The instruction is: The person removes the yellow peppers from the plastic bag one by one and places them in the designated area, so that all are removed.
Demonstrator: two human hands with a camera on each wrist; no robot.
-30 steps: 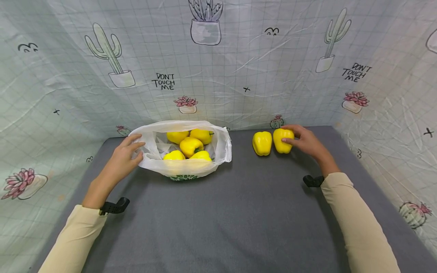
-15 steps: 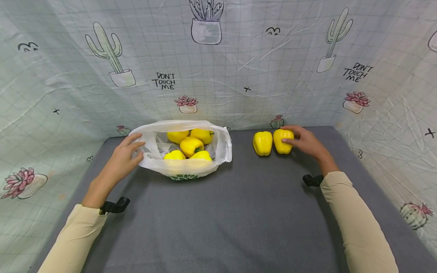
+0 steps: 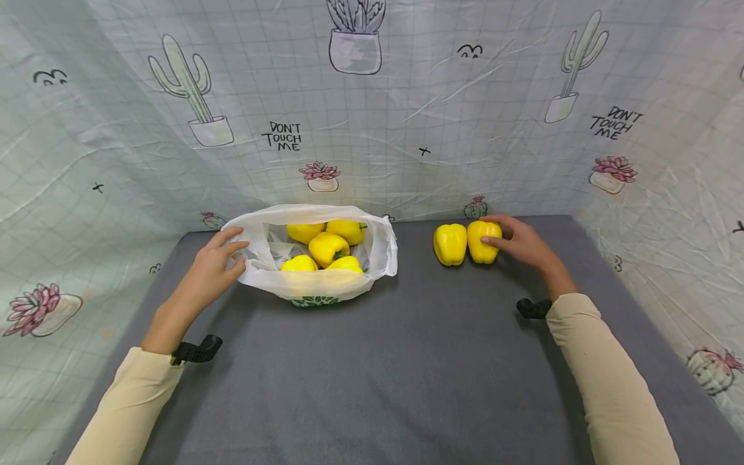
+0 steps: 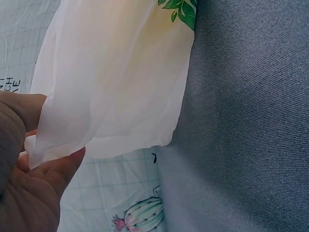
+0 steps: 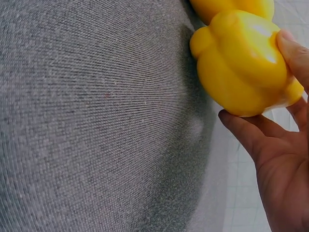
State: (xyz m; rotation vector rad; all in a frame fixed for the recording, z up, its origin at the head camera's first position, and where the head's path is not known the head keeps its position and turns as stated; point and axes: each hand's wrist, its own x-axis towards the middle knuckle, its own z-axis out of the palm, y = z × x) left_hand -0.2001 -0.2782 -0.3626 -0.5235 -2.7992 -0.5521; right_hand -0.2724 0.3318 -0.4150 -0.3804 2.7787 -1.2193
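My left hand grips the left rim of a white plastic bag; in the left wrist view the rim of the bag runs between thumb and fingers. The bag's mouth gapes wide, and several yellow bell peppers lie inside. Over on the right, my right hand holds a yellow bell pepper, thumb on the near side and fingers round the far side. Another yellow bell pepper stands upright just left of it. The right wrist view shows the held pepper close up.
Everything rests on a grey cloth-covered table. A pale patterned curtain closes off the back and both sides, right behind the bag and peppers. A gap of table lies between the bag and the two peppers.
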